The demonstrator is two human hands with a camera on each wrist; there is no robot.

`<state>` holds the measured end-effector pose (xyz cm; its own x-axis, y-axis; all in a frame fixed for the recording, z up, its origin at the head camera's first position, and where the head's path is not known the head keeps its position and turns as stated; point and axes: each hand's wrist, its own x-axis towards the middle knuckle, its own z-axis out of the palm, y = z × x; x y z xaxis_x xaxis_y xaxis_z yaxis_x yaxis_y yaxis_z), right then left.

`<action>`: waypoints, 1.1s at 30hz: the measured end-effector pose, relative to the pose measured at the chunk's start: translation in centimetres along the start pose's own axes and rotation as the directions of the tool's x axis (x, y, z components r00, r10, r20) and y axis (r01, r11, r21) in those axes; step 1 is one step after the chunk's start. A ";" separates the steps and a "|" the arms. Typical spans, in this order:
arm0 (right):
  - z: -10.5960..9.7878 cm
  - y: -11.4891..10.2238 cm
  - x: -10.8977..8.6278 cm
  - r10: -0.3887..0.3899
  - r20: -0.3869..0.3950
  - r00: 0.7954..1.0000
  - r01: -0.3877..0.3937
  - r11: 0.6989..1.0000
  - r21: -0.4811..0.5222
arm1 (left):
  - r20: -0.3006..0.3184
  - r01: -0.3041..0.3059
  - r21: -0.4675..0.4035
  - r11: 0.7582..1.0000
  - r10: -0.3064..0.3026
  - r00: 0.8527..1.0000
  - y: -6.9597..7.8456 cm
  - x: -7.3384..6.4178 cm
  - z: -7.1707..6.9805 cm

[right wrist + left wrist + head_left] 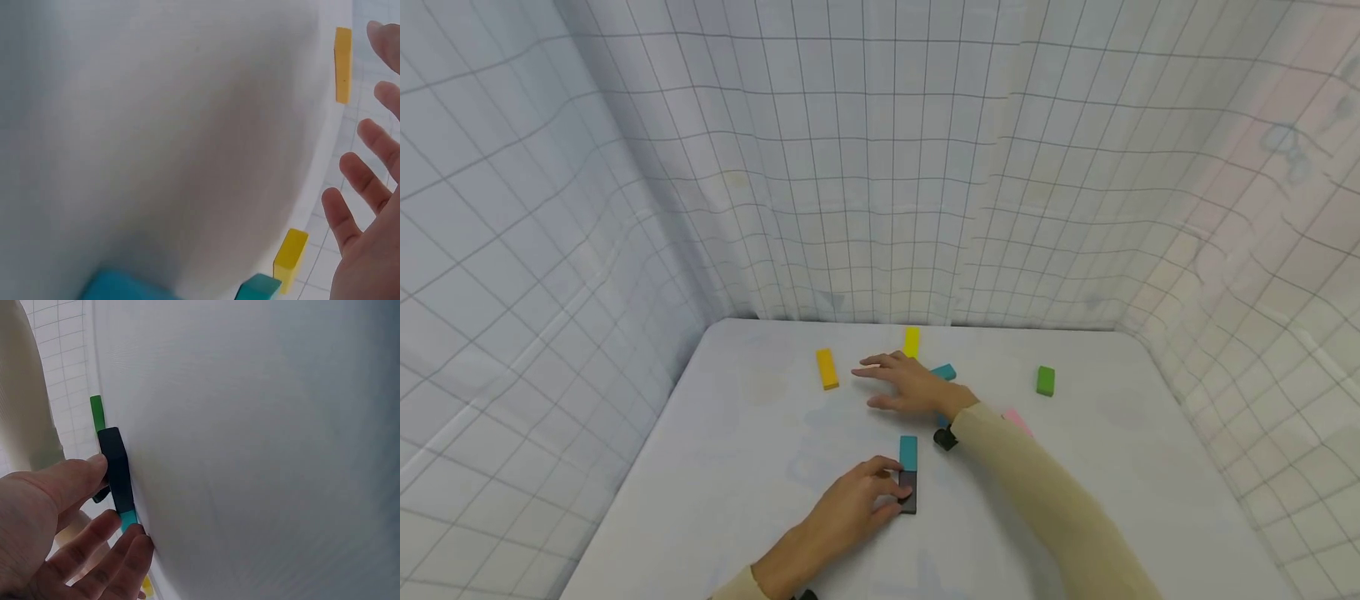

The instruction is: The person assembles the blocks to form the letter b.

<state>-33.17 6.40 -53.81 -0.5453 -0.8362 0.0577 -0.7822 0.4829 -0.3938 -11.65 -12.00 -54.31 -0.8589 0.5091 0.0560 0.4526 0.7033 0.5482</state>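
Observation:
My left hand [850, 510] is at a black block [910, 480] on the white table, thumb and fingers about it. In the left wrist view the thumb presses the side of the black block and the fingertips reach its other end. A teal block [908, 452] lies end to end with the black one, lengthwise in line. Above the table farther back, my right hand [912, 388] holds nothing, its fingers spread and pointing left. An orange block [827, 369] lies beyond those fingertips. Just behind the right hand is a yellow block [912, 340].
Another teal block [944, 372] lies behind the right wrist, and a blue one [125, 287] is partly hidden under it. A pink block [1018, 422] shows beside the right sleeve. Farther right stands a green block [1046, 381]. Gridded white curtains [880, 167] surround the table.

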 end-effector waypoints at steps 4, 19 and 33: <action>0.4 -0.1 0.8 -0.020 0.030 0.999 0.022 0.999 -0.050 | -0.028 -0.029 0.010 1.000 0.029 0.999 -0.1 -0.1 0.0; 1.1 -1.4 2.6 -0.031 0.139 0.990 0.043 0.995 -0.087 | -0.050 -0.058 0.023 0.998 0.059 0.997 -0.3 -0.3 0.2; 0.8 -2.0 3.3 -0.014 0.167 0.986 0.033 0.993 -0.112 | -0.050 -0.062 0.042 0.997 0.064 0.997 -0.4 -0.2 0.3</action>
<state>-33.15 2.50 -53.58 -0.4765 -0.8744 -0.0913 -0.8284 0.4814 -0.2865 -11.57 -12.23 -54.77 -0.8391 0.5275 0.1327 0.5146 0.6908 0.5079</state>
